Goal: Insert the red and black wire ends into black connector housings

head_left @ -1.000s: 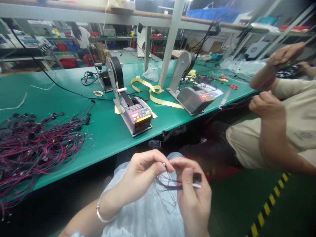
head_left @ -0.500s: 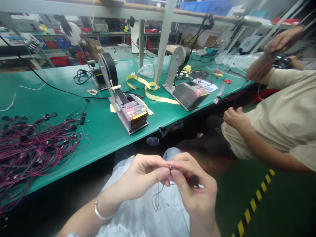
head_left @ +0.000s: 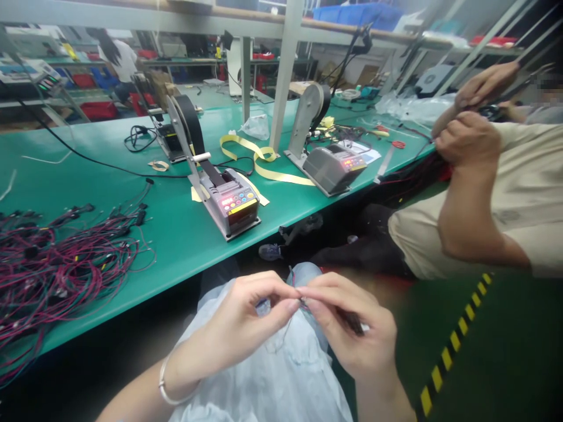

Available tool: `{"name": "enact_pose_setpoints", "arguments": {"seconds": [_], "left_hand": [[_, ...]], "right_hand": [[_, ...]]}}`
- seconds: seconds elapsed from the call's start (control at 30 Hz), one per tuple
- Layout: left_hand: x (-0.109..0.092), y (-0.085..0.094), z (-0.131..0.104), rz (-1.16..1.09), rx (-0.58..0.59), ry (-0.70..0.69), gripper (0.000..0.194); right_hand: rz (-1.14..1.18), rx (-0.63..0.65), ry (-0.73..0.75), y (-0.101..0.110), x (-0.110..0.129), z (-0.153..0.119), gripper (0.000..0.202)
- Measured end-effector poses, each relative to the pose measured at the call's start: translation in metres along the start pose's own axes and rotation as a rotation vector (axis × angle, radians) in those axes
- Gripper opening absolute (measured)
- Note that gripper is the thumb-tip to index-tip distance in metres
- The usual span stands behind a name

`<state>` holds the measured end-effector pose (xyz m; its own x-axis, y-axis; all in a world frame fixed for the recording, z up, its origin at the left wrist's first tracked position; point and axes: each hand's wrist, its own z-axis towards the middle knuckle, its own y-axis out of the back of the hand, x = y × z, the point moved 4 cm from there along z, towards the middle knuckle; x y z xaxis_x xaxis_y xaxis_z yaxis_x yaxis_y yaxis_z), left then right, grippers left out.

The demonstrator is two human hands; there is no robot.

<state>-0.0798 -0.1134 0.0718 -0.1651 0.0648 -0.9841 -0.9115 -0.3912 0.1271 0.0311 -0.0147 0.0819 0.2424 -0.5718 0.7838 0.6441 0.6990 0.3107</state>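
Note:
Above my lap, my left hand (head_left: 253, 313) and my right hand (head_left: 358, 325) meet fingertip to fingertip. Both are closed in a pinch on a thin wire (head_left: 292, 274), whose dark reddish strand sticks up past the fingers. A faint loop of it hangs below them. The exact spot between the fingertips is small and partly hidden. Inside my right palm a dark piece with a whitish end (head_left: 364, 328) shows beneath the curled fingers; its kind is unclear.
A heap of wire harnesses (head_left: 65, 264) covers the left of the green bench (head_left: 176, 220). Two tape dispensers (head_left: 233, 202) with large reels stand near its front edge. Yellow tape (head_left: 281, 176) curls behind them. At right sits a co-worker (head_left: 488, 193), holding both hands raised.
The wire strand now points up above my fingertips, and the hanging loop is fainter. My hands have tilted slightly. The co-worker's lower hand has risen to meet the upper one.

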Motion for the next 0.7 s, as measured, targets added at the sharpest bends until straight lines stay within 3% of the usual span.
{"name": "enact_pose_setpoints", "arguments": {"seconds": [0.23,0.53,0.7], "left_hand": [[0.001,0.000,0.000,0.071,-0.009,0.005,0.016],[0.009,-0.007,0.001,-0.216,-0.051,0.247,0.019],[0.013,-0.009,-0.002,-0.267,-0.062,0.253,0.019]], "right_hand": [[-0.093,0.093,0.122,0.005,0.008,0.009,0.031],[-0.193,0.100,0.236,0.003,0.011,0.008,0.031],[-0.104,0.092,0.146,0.004,0.007,0.011,0.026]]}}
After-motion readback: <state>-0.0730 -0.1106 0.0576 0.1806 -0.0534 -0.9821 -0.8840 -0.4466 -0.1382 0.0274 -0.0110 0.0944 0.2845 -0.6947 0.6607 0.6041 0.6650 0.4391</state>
